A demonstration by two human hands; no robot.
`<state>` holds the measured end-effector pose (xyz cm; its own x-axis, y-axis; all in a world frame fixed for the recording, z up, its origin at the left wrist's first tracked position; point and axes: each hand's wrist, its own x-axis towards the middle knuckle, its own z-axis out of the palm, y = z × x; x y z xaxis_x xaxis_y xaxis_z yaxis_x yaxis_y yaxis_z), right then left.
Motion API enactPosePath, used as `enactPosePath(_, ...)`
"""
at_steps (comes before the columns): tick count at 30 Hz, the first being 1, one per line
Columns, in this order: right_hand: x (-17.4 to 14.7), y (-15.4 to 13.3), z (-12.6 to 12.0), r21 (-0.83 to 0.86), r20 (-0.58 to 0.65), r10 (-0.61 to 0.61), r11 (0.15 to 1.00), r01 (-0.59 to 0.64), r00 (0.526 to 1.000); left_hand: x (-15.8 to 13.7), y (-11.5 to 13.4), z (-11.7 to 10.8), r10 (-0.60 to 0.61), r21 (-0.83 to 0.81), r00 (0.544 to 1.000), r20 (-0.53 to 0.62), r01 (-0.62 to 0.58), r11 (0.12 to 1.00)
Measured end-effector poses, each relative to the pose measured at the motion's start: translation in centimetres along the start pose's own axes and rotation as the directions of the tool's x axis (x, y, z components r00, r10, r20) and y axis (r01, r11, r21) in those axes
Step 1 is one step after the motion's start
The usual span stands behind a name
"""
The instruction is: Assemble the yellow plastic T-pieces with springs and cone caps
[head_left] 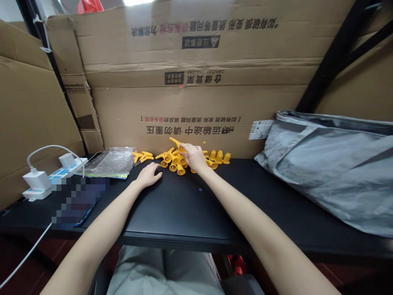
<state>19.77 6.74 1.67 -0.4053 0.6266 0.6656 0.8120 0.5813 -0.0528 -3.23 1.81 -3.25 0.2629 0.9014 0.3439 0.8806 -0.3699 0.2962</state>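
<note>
A heap of yellow plastic pieces (pixel 173 167), several with a flared, cup-like end and a stem, lies at the back of the black table. Over this heap my right hand (pixel 195 158) is closed on a yellow plastic piece (pixel 175 141), whose stem sticks out up and to the left. My left hand (pixel 148 175) rests on the table just left of the heap, thumb apart from the fingers, with nothing visible in it. Behind it lie some branched yellow pieces (pixel 143 156) and small metal bits (pixel 135 164). A few upright yellow cups (pixel 219 156) stand right of my right hand.
Cardboard (pixel 196 102) walls in the back of the black table (pixel 172 213). At left are a clear plastic bag (pixel 107 162), a power strip (pixel 66 172) with white chargers, and a partly blurred-out dark device (pixel 92 205). A large grey bag (pixel 331 176) fills the right side.
</note>
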Motion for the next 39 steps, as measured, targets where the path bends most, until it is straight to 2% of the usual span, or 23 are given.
enactPosePath(3,0.0,-1.4,0.0,-0.174,0.170,0.002,0.984,0.028,0.985,0.0,-0.1,0.0,0.002,0.013,1.000,0.012,-0.002,1.000)
enactPosePath(6,0.2,-2.5,-0.1,-0.233,0.235,0.079,0.972,-0.023,0.969,0.1,-0.1,0.1,0.005,0.028,1.000,0.013,-0.006,1.000)
enactPosePath(11,0.6,-3.0,-0.4,-0.188,0.298,0.164,0.976,-0.111,0.940,0.1,-0.1,0.1,0.011,0.047,1.000,0.019,-0.012,0.999)
enactPosePath(15,0.1,-2.4,-0.1,-0.110,0.317,0.168,0.984,-0.140,0.934,0.1,0.0,-0.1,0.004,0.056,0.999,0.034,-0.006,0.998)
enactPosePath(20,-0.9,-0.6,0.0,-0.046,0.207,0.126,0.992,-0.119,0.970,0.2,0.0,0.0,0.011,0.058,0.999,0.040,-0.013,0.998)
enactPosePath(24,-1.7,1.7,-0.4,0.038,0.031,0.120,0.992,-0.121,0.992,0.2,-0.2,0.1,0.014,0.049,0.999,0.034,-0.016,0.999)
enactPosePath(27,-2.6,4.0,-0.5,0.117,-0.127,0.154,0.983,-0.140,0.980,0.3,-0.4,0.2,0.020,0.040,0.999,0.025,-0.021,0.999)
enactPosePath(30,-3.8,6.5,0.0,0.217,-0.269,0.232,0.960,-0.176,0.935,0.3,-0.4,0.2,0.028,0.038,0.999,0.020,-0.029,0.999)
enactPosePath(33,-4.9,8.9,0.6,0.303,-0.348,0.354,0.919,-0.253,0.868,0.3,-0.5,0.2,0.034,0.045,0.999,0.032,-0.035,0.998)
enactPosePath(36,-5.8,10.7,1.0,0.373,-0.371,0.496,0.854,-0.363,0.785,0.2,-0.5,0.1,0.041,0.056,0.998,0.044,-0.043,0.997)
enactPosePath(39,-6.5,11.7,1.2,0.386,-0.349,0.585,0.802,-0.457,0.732,0.2,-0.4,0.0,0.048,0.066,0.997,0.058,-0.052,0.996)
